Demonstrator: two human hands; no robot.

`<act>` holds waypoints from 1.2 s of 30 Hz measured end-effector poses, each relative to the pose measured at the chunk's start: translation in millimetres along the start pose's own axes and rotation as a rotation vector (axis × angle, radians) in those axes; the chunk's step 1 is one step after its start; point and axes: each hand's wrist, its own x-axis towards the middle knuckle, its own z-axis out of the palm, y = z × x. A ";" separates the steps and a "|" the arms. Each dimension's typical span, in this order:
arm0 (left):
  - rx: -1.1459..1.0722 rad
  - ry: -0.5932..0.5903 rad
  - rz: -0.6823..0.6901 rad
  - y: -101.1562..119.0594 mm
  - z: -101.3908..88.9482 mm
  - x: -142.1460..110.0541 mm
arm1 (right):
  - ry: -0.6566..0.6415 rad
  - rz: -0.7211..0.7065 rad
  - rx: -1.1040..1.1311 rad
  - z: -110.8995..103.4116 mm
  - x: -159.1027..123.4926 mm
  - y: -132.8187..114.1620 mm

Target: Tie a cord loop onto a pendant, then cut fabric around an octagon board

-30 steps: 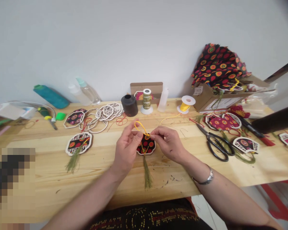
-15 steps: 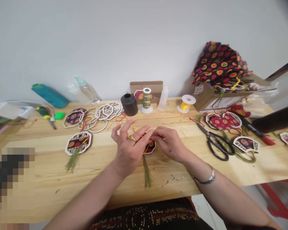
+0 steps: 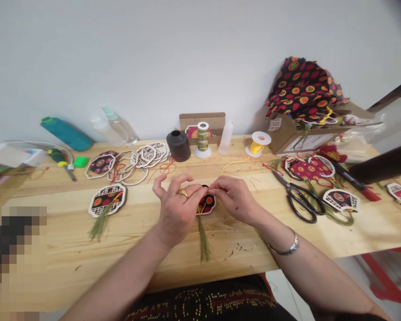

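Note:
A small tasselled pendant (image 3: 210, 206) with black floral fabric, a pale lattice edge and yellow cord lies between my hands. Its olive tassel (image 3: 204, 243) hangs toward me on the table. My left hand (image 3: 180, 207), wearing a gold ring, has thumb and forefinger closed at the pendant's upper left; its other fingers are raised and bent. My right hand (image 3: 235, 198) pinches at the upper right edge, fingertips nearly meeting the left ones. What lies in that pinch is too small to make out. A similar tasselled pendant (image 3: 100, 203) lies to the left.
Black-handled scissors (image 3: 302, 203) and finished pendants (image 3: 309, 169) lie at right. A yellow cord spool (image 3: 258, 145), olive thread spool (image 3: 203, 139) and black cone (image 3: 178, 146) stand behind. Wooden frames (image 3: 150, 156) are piled back left. A cardboard box (image 3: 287, 133) holds patterned fabric (image 3: 304, 89).
My left forefinger and thumb have drawn down and together, showing more of the pendant's top. The yellow loop above my left fingers is out of sight. My right hand stays nearly still.

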 end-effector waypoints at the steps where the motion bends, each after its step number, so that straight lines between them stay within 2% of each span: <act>1: -0.001 -0.004 0.001 0.1 -0.2 0.2 | -0.001 0.001 0.002 0.1 -0.2 0.2; 8: -0.050 -0.042 -0.034 3.5 -2.3 3.5 | 0.003 0.016 0.025 -1.2 0.3 -0.8; 15: -0.154 -0.181 -0.037 0.4 1.4 -1.5 | 0.001 0.034 0.043 -2.0 0.6 -3.7; 23: -0.190 -0.080 0.034 -5.1 4.0 -1.2 | -0.003 0.058 0.049 -2.0 1.0 -2.6; 36: -0.047 -0.087 0.166 -8.5 0.7 -0.6 | -0.022 0.058 0.051 -1.9 2.2 -4.0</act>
